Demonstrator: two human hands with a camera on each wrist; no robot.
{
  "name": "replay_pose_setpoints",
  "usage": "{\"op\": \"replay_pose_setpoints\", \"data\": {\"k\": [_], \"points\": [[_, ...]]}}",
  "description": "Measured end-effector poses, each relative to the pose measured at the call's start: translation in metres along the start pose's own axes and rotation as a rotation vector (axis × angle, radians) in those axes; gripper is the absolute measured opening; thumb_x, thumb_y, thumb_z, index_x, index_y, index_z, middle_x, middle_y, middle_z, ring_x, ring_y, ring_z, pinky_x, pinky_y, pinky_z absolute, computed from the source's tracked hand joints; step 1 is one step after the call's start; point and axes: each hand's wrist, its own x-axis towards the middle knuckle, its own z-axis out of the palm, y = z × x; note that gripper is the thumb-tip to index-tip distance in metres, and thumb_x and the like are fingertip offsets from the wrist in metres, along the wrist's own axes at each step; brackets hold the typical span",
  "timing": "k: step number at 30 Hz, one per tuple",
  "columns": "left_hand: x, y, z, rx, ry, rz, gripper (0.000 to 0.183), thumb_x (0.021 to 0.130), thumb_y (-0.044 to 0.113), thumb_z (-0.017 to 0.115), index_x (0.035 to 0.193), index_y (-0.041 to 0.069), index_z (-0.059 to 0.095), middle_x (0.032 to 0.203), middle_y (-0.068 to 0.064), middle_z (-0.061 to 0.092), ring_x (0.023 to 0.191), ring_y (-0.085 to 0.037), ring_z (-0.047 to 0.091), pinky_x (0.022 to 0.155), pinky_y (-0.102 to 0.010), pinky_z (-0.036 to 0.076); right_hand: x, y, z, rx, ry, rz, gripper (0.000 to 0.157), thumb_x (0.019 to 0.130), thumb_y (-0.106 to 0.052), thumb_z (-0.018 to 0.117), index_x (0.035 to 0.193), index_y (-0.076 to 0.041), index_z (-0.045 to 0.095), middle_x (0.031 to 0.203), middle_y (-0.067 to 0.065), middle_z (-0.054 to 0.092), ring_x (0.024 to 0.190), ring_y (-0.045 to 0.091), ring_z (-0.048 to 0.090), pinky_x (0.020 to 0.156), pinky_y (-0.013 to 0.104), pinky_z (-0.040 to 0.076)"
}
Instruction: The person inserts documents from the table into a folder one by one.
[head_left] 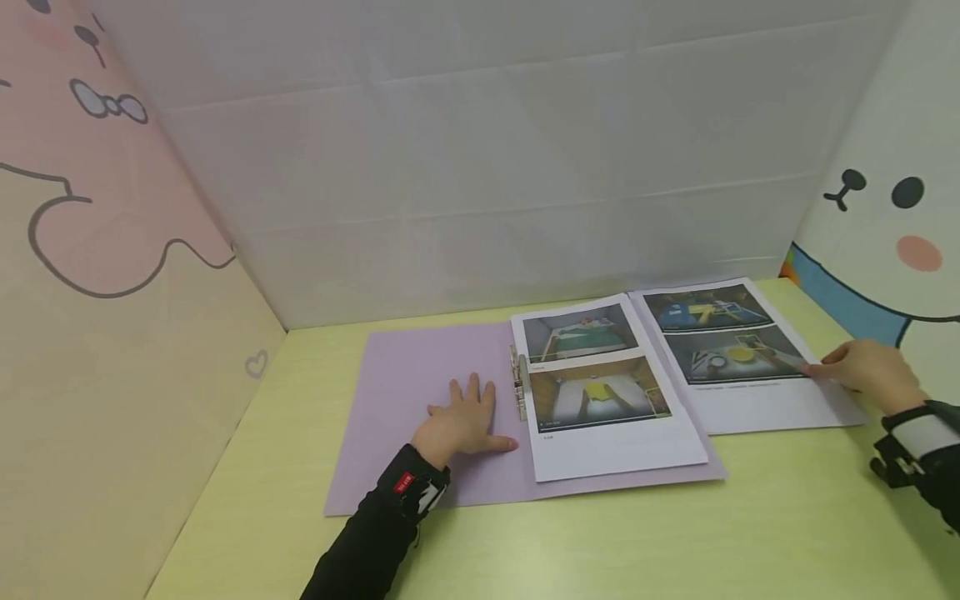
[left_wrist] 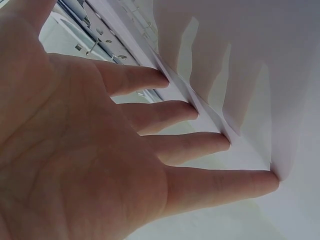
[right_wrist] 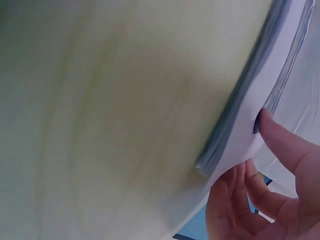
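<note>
A purple folder (head_left: pixel 431 362) lies spread open on the table, with a metal binder clip (head_left: pixel 519 383) along its fold. My left hand (head_left: pixel 459 425) rests on the folder's left cover, fingers straight and spread; in the left wrist view their tips touch the cover. Printed sheets (head_left: pixel 607 454) with two pictures lie right of the clip. Farther right is a stack of printed sheets (head_left: pixel 757 408), overlapping the folder's right side. My right hand (head_left: pixel 873 375) pinches the right edge of its top sheet (right_wrist: pixel 250 110), thumb above and fingers beneath. That edge curves up from the stack (right_wrist: pixel 235 110).
The yellow table (head_left: pixel 600 546) extends in front of the folder. A white panel (head_left: pixel 487 167) closes off the back. Side panels with cartoon drawings stand on the left (head_left: pixel 127 350) and right (head_left: pixel 877 250).
</note>
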Motion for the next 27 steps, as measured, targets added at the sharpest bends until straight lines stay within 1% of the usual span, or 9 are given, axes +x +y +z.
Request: {"op": "replay_pose_setpoints", "data": {"k": [5,9,12,16,22,25,27], "points": [[0.001,0.0,0.0,0.002,0.003,0.001,0.107,0.072,0.071,0.054,0.149,0.006,0.019,0.153,-0.023,0.012,0.134,-0.049,0.01,0.086,-0.077,0.029,0.008,0.004,0.002,-0.012,0.013,-0.035,0.066,0.076,-0.039,0.069,0.102,0.02,0.054,0.08,0.028,0.058,0.066,0.029,0.051,0.058,0.04,0.044],[0.001,-0.001,0.001,0.001,0.006,-0.001,0.107,0.072,0.071,0.054,0.149,0.006,0.018,0.153,-0.023,0.011,0.134,-0.049,0.009,0.086,-0.077,0.029,0.012,0.007,0.002,0.004,0.048,-0.029,0.06,0.076,-0.033,0.069,0.1,0.02,0.054,0.077,0.026,0.057,0.064,0.027,0.049,0.059,0.041,0.041],[0.001,-0.001,0.002,-0.003,0.002,-0.001,0.108,0.072,0.071,0.054,0.149,0.006,0.018,0.153,-0.023,0.01,0.134,-0.049,0.009,0.086,-0.077,0.028,0.014,0.008,0.003,0.016,0.062,-0.016,0.056,0.075,-0.031,0.07,0.096,0.018,0.056,0.073,0.022,0.056,0.063,0.027,0.048,0.06,0.041,0.038],[0.002,-0.001,0.002,-0.006,-0.005,-0.008,0.108,0.072,0.072,0.055,0.149,0.006,0.017,0.154,-0.023,0.01,0.134,-0.049,0.008,0.086,-0.077,0.028,0.017,0.01,0.005,0.004,0.072,-0.039,0.052,0.075,-0.03,0.07,0.093,0.017,0.057,0.069,0.019,0.056,0.063,0.027,0.049,0.061,0.042,0.036],[0.002,-0.001,0.002,-0.008,-0.005,-0.01,0.108,0.071,0.072,0.055,0.149,0.006,0.018,0.154,-0.023,0.01,0.134,-0.049,0.008,0.086,-0.078,0.028,0.015,0.008,0.004,0.026,0.096,-0.051,0.042,0.075,-0.025,0.069,0.084,0.014,0.058,0.068,0.019,0.055,0.062,0.028,0.047,0.06,0.042,0.034],[0.003,-0.001,0.003,-0.005,-0.004,-0.009,0.108,0.071,0.072,0.055,0.149,0.006,0.018,0.154,-0.023,0.01,0.134,-0.049,0.008,0.086,-0.078,0.028,0.013,0.005,0.003,0.039,0.108,-0.056,0.037,0.075,-0.022,0.069,0.082,0.014,0.059,0.072,0.024,0.056,0.068,0.033,0.048,0.064,0.047,0.035],[0.003,-0.001,0.002,-0.004,-0.004,-0.01,0.108,0.071,0.072,0.054,0.149,0.006,0.018,0.154,-0.023,0.01,0.134,-0.049,0.008,0.086,-0.078,0.028,0.011,0.004,0.003,0.046,0.121,-0.064,0.036,0.075,-0.019,0.069,0.083,0.015,0.058,0.075,0.028,0.056,0.073,0.037,0.048,0.067,0.05,0.035]]}}
